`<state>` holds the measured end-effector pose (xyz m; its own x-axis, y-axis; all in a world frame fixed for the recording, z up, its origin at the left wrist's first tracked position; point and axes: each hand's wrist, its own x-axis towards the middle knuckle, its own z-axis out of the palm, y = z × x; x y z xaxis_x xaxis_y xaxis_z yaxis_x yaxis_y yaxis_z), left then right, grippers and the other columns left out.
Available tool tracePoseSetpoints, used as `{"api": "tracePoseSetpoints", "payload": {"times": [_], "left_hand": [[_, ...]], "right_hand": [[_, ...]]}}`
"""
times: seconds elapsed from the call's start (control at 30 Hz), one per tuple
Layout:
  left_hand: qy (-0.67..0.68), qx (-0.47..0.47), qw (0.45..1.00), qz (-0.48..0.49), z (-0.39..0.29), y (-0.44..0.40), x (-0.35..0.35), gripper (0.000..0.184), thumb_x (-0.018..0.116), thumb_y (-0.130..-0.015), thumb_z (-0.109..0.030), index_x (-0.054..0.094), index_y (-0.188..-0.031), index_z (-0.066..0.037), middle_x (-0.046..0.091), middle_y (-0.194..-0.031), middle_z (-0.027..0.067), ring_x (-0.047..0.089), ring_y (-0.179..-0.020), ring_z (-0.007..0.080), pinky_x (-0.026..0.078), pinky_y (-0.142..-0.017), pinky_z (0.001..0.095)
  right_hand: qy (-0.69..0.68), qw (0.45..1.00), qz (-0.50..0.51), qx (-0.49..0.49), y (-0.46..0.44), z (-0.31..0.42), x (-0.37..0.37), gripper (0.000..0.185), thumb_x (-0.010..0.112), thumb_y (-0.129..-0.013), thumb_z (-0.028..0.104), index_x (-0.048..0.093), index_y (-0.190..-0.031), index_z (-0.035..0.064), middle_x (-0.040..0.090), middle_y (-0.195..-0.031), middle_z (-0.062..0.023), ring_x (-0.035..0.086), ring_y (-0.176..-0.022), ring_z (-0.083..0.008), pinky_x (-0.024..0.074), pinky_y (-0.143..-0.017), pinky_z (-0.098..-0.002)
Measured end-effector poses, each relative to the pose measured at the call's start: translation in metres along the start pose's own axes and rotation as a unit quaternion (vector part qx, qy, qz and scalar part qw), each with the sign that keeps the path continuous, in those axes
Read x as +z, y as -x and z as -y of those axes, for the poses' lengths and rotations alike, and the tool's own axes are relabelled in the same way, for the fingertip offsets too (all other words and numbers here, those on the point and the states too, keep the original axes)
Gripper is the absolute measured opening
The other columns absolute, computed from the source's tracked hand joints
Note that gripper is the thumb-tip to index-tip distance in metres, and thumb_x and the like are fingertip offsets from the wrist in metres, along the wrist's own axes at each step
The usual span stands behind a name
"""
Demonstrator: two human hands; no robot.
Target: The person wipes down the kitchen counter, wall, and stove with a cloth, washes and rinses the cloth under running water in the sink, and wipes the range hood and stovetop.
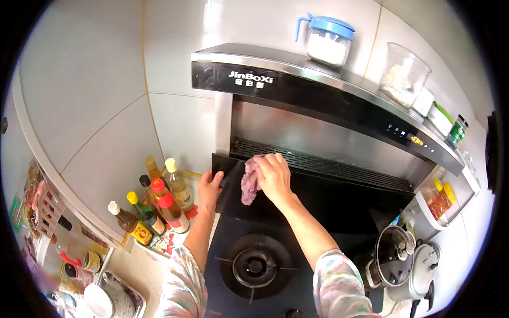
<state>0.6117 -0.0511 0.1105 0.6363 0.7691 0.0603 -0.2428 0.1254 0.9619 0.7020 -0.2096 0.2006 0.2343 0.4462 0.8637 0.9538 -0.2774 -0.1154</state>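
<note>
My right hand (274, 177) is closed on a crumpled pinkish-purple cloth (249, 183), which hangs over the black panel (318, 196) of the range hood (318, 85). That panel slopes below the slotted grille (328, 164). At its left edge, my left hand (209, 190) grips the panel, with some of the fingers hidden. Below both arms lies a black gas stove with a round burner (255, 266).
Several sauce and oil bottles (168, 204) stand close by on the left. A lidded pot (395, 254) and a pressure cooker (421, 270) sit at right. A blue-lidded jar (330, 42) and a clear container (404, 74) rest atop the hood.
</note>
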Motion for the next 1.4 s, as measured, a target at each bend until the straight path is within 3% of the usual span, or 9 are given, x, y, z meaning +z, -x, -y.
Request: {"api": "tracePoseSetpoints", "payload": {"times": [0.2,0.3,0.5,0.6,0.83,0.93,1.03,1.23,1.4], "left_hand": [[-0.060,0.076,0.992,-0.079,0.015,-0.008,0.008,0.032,0.069,-0.082,-0.023,0.057,-0.099,0.001,0.059,-0.081,0.0015,0.052,-0.069,0.0081,0.043,-0.054,0.0231],[-0.117,0.068,0.985,-0.104,0.005,0.005,0.017,0.043,0.070,-0.081,-0.023,0.055,-0.110,0.004,0.063,-0.093,0.0111,0.058,-0.084,0.0173,0.048,-0.066,0.0292],[-0.201,0.122,0.959,-0.155,0.021,-0.006,0.019,0.047,0.072,-0.078,-0.024,0.055,-0.110,0.005,0.063,-0.099,0.0201,0.060,-0.091,0.0294,0.045,-0.083,0.0355],[-0.242,0.157,0.948,-0.136,0.028,-0.005,0.017,0.052,0.071,-0.078,-0.025,0.051,-0.118,0.004,0.061,-0.104,0.0178,0.057,-0.094,0.0251,0.044,-0.083,0.0328],[-0.313,0.166,0.923,-0.151,0.016,0.021,-0.009,0.045,0.068,-0.077,-0.022,0.055,-0.112,0.004,0.059,-0.109,0.0224,0.056,-0.102,0.0340,0.042,-0.089,0.0383],[-0.327,0.190,0.912,-0.160,0.003,0.034,0.000,0.036,0.067,-0.078,-0.018,0.057,-0.106,0.003,0.061,-0.102,0.0189,0.058,-0.092,0.0299,0.045,-0.083,0.0370],[-0.269,0.213,0.930,-0.134,-0.010,0.061,0.042,0.030,0.066,-0.079,-0.016,0.058,-0.101,0.002,0.060,-0.092,0.0124,0.057,-0.079,0.0223,0.047,-0.073,0.0338],[0.126,-0.128,0.979,0.095,-0.055,0.132,0.146,0.049,0.050,-0.091,-0.043,0.046,-0.121,-0.005,0.052,-0.113,0.0135,0.059,-0.089,0.0234,0.052,-0.072,0.0394],[0.321,-0.159,0.915,0.184,-0.045,0.128,0.176,0.030,0.038,-0.096,-0.027,0.053,-0.114,-0.008,0.060,-0.105,0.0068,0.059,-0.093,0.0202,0.051,-0.079,0.0378]], "right_hand": [[-0.061,0.975,-0.172,0.129,-0.028,-0.002,-0.029,0.027,0.062,-0.075,-0.001,0.060,-0.101,0.0024,0.059,-0.088,-0.0111,0.056,-0.083,-0.0300,0.0452,-0.075,-0.0385],[0.117,0.981,0.137,0.075,-0.020,-0.033,-0.033,0.018,0.059,-0.082,0.018,0.060,-0.097,0.0063,0.061,-0.099,-0.0094,0.055,-0.097,-0.0285,0.0418,-0.087,-0.0425],[0.149,0.972,0.103,0.146,0.026,-0.071,-0.061,0.021,0.055,-0.086,0.024,0.062,-0.097,0.0076,0.064,-0.107,-0.0073,0.058,-0.103,-0.0242,0.0349,-0.097,-0.0513],[0.290,0.945,0.074,0.134,0.044,-0.105,-0.106,0.018,0.054,-0.083,0.022,0.064,-0.087,0.0083,0.065,-0.093,-0.0092,0.060,-0.089,-0.0265,0.0420,-0.082,-0.0476],[0.567,0.740,0.107,0.345,0.080,-0.198,-0.245,0.020,0.050,-0.081,0.019,0.069,-0.080,0.0132,0.066,-0.084,-0.0025,0.060,-0.086,-0.0217,0.0403,-0.073,-0.0419],[0.404,0.788,0.111,0.452,0.055,-0.178,-0.225,0.020,0.051,-0.081,0.022,0.069,-0.083,0.0132,0.065,-0.090,-0.0051,0.059,-0.089,-0.0218,0.0402,-0.076,-0.0412],[0.348,0.870,0.121,0.329,0.029,-0.134,-0.144,0.013,0.055,-0.077,0.018,0.067,-0.081,0.0128,0.066,-0.083,-0.0067,0.061,-0.083,-0.0239,0.0433,-0.072,-0.0410],[-0.157,0.918,0.120,0.344,-0.003,-0.030,-0.111,0.012,0.054,-0.079,0.017,0.061,-0.080,0.0067,0.064,-0.084,-0.0151,0.061,-0.080,-0.0343,0.0472,-0.066,-0.0452],[-0.150,0.962,0.177,0.145,0.028,-0.014,-0.164,0.021,0.060,-0.079,0.019,0.060,-0.088,0.0008,0.062,-0.091,-0.0179,0.061,-0.078,-0.0367,0.0483,-0.067,-0.0431]]}}
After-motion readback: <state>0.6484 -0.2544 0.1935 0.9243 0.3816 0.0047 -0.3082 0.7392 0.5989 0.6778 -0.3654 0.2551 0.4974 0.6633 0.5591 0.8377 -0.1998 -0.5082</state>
